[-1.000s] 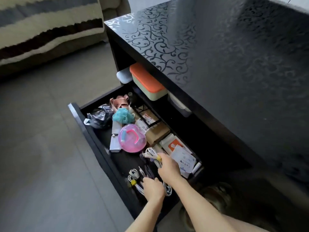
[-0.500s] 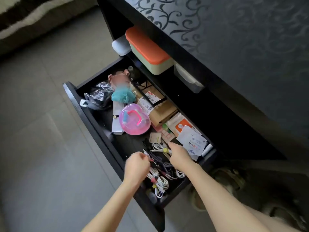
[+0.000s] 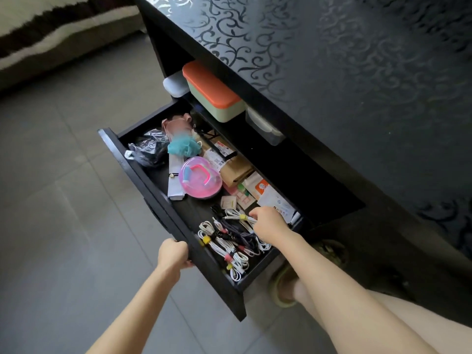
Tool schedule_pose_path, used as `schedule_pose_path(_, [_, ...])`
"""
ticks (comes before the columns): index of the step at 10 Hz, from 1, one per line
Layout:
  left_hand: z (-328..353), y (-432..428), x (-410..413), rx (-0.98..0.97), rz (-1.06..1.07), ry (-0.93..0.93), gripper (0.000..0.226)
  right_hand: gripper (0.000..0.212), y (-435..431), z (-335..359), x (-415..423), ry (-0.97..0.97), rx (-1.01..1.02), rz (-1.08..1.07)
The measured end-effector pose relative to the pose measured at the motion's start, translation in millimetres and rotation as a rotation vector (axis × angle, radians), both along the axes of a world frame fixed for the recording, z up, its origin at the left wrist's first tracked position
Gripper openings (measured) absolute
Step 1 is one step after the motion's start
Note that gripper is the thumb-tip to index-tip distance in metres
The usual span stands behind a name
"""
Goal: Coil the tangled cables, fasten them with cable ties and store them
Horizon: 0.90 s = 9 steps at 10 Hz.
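Gripping the drawer (image 3: 132, 169) front w/ my left hand (image 3: 172, 254) at 7 o'clock, fingers curled over its top edge. Head view: coiled cables (image 3: 229, 241) lie at the drawer's near end, 6 o'clock, each w/ a coloured tie (image 3: 205, 240). Right hand (image 3: 268, 222) sits over them at 5 o'clock, fingers curled; can't tell if it pinches one. Coiling, tying, storing look done imo; only shutting the drawer is left.
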<state>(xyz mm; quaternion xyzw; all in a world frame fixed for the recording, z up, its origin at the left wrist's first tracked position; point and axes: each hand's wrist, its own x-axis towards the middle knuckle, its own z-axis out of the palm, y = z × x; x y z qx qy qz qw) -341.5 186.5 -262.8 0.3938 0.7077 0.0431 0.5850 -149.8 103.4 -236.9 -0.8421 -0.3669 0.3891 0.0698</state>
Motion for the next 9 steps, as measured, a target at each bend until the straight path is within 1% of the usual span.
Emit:
schedule_pose_path(1, [5, 3, 23, -0.030, -0.024, -0.066, 0.035, 0.047, -3, 10, 5, -0.001, 0.009, -0.006])
schedule_pose_path(2, [9, 5, 50, -0.077, -0.007, -0.193, 0.037, 0.044, -5, 19, 10, 0.008, 0.025, -0.032])
schedule_pose_path(3, [12, 7, 74, -0.142, 0.063, -0.340, 0.049, 0.043, -7, 27, 13, 0.028, 0.078, -0.091])
schedule_pose_path(4, [14, 6, 102, -0.204, 0.138, -0.432, 0.056, 0.035, -13, 31, 20, -0.031, 0.117, -0.147])
schedule_pose_path(5, [17, 4, 131, -0.239, 0.199, -0.483, 0.062, 0.035, -18, 31, 27, -0.044, 0.129, -0.216])
schedule_pose_path(6, [20, 4, 161, -0.286, 0.288, -0.543, 0.048, 0.033, -22, 31, 32, -0.023, 0.124, -0.255])
schedule_pose_path(7, [25, 2, 189, -0.246, 0.240, -0.543, 0.032, 0.036, -25, 33, 36, -0.010, 0.140, -0.280])
schedule_pose_path(8, [23, 5, 200, -0.182, 0.130, -0.428, 0.029, 0.036, -26, 34, 44, -0.006, 0.172, -0.323])
schedule_pose_path(9, [27, 11, 193, -0.155, 0.080, -0.357, 0.027, 0.033, -27, 41, 45, -0.028, 0.197, -0.343])
